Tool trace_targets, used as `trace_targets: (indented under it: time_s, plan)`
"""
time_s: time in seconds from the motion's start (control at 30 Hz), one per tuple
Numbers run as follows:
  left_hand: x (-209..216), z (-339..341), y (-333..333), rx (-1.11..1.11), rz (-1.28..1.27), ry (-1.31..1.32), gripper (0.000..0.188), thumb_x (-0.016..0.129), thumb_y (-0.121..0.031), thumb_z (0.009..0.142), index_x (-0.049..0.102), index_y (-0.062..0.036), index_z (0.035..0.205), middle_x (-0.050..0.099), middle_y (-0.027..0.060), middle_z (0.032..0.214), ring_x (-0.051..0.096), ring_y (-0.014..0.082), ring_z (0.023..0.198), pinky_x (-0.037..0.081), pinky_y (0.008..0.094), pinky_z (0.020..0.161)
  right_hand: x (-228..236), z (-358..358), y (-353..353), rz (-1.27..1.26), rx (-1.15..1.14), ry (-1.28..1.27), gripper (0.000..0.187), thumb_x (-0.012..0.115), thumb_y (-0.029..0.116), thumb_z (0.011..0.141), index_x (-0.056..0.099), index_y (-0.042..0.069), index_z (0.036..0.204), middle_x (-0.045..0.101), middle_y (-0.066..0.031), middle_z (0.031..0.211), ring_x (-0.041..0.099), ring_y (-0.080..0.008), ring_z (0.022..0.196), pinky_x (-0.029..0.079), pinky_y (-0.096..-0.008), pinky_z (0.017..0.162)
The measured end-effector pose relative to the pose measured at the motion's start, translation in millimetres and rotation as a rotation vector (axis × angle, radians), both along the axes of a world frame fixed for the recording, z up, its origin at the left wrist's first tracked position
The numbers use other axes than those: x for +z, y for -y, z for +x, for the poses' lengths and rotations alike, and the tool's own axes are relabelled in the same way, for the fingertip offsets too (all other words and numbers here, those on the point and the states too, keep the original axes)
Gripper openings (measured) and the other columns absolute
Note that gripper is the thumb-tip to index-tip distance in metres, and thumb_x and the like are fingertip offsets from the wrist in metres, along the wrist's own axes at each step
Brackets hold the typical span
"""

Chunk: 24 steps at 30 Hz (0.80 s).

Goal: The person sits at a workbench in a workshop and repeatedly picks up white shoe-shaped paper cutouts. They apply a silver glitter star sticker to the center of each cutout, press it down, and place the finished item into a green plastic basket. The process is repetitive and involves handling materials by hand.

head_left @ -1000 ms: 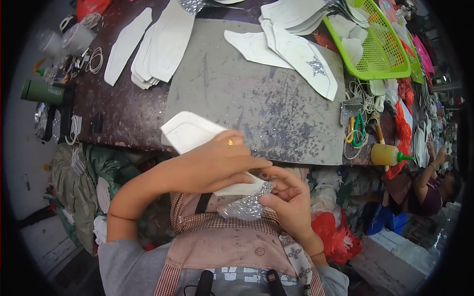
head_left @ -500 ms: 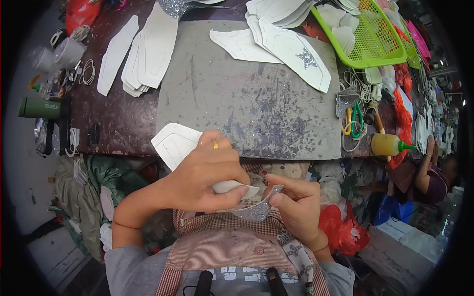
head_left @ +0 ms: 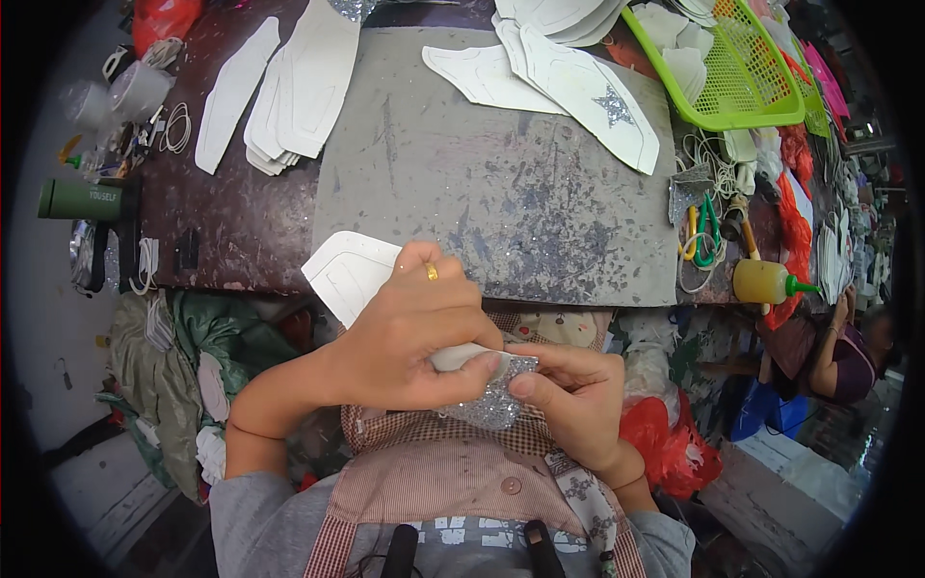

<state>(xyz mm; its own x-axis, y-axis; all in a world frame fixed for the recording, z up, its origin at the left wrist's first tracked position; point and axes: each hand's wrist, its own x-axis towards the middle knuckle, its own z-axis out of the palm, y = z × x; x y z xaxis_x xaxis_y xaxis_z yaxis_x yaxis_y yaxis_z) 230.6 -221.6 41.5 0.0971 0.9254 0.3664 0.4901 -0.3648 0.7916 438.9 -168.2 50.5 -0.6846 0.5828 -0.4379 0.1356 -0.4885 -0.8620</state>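
Note:
In front of my apron, my left hand is closed round a white cut piece with lines drawn on it, like a shoe-upper part. The piece's wide end sticks out beyond my fingers toward the table. A silver glitter piece hangs below the other end. My right hand pinches the glitter piece's upper corner between thumb and index finger. That corner lies against the white edge beside my left thumb. My fingers hide most of where the two pieces meet.
A grey worn board covers the table's middle. White pieces are stacked at far left, and a star-marked piece lies far right. Right of the board are a green basket, green-handled scissors and a glue bottle.
The glitter piece was curled with a gap from the white edge; now it is flatter and against it. My right fingertips have come closer to my left thumb.

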Motion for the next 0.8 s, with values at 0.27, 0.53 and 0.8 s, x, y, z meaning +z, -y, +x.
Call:
trace_targets:
  time_s: [0.27,0.53,0.8]
  plan:
    - [0,1,1,0.017,0.007,0.047,0.008,0.070,-0.009,0.066,0.064,-0.0100,0.071,0.050,-0.0010,0.062,0.045,0.0169,0.062,0.031,0.0344,0.071,4,-2,-1,-0.059,-0.012,-0.077,0.027,0.066,0.001,0.087,0.064,-0.007,0.113,0.069,-0.0120,0.099,0.064,-0.0103,0.085,0.051,-0.0211,0.073]
    - [-1,3,2,0.015,0.003,0.073,0.008,0.071,-0.009,0.067,0.065,-0.0097,0.072,0.051,-0.0011,0.063,0.045,0.0163,0.062,0.031,0.0340,0.072,1,-2,0,-0.050,-0.026,-0.071,0.027,0.066,0.002,0.088,0.063,-0.007,0.113,0.069,-0.0119,0.098,0.063,-0.0088,0.084,0.050,-0.0197,0.071]
    - [15,-9,3,-0.117,0.057,-0.089,0.008,0.073,-0.012,0.070,0.068,-0.0088,0.076,0.050,-0.0005,0.066,0.049,0.0181,0.065,0.034,0.0357,0.076,5,-8,-15,0.004,0.179,-0.155,0.016,0.064,0.000,0.087,0.062,-0.006,0.102,0.065,-0.0084,0.097,0.060,-0.0112,0.090,0.047,-0.0242,0.079]
